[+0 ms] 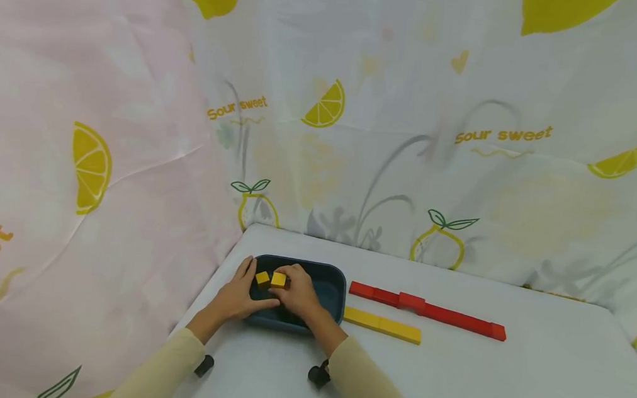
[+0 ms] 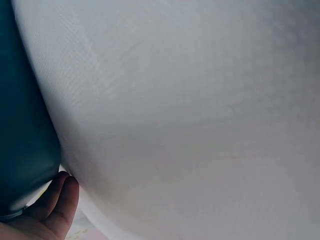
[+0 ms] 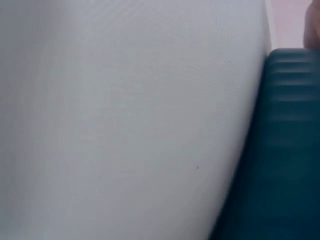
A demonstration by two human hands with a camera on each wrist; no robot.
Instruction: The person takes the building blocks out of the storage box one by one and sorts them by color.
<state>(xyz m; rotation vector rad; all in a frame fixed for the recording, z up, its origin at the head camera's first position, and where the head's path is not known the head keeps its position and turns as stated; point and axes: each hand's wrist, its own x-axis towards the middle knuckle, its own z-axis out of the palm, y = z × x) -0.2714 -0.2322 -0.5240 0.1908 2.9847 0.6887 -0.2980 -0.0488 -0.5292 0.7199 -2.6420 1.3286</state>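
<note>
A dark blue rectangular tub (image 1: 329, 291) stands on the white table in the head view. My left hand (image 1: 235, 296) holds its left end, fingers along the outer side and thumb stretched over the near part. In the left wrist view, the fingers (image 2: 64, 205) lie against the tub's outer wall (image 2: 25, 115). Over the tub, my right hand (image 1: 300, 295) pinches a yellow block (image 1: 279, 279) between thumb and fingers. Beside it, to the left, is another yellow block (image 1: 263, 278). The right hand covers part of the tub's inside.
Right of the tub, a long row of red blocks (image 1: 456, 316) lies across the table (image 1: 535, 382). Nearer, a shorter row of yellow blocks (image 1: 384, 325) runs out from the tub's side. Lemon-printed cloth (image 1: 384, 167) hangs behind and at the left.
</note>
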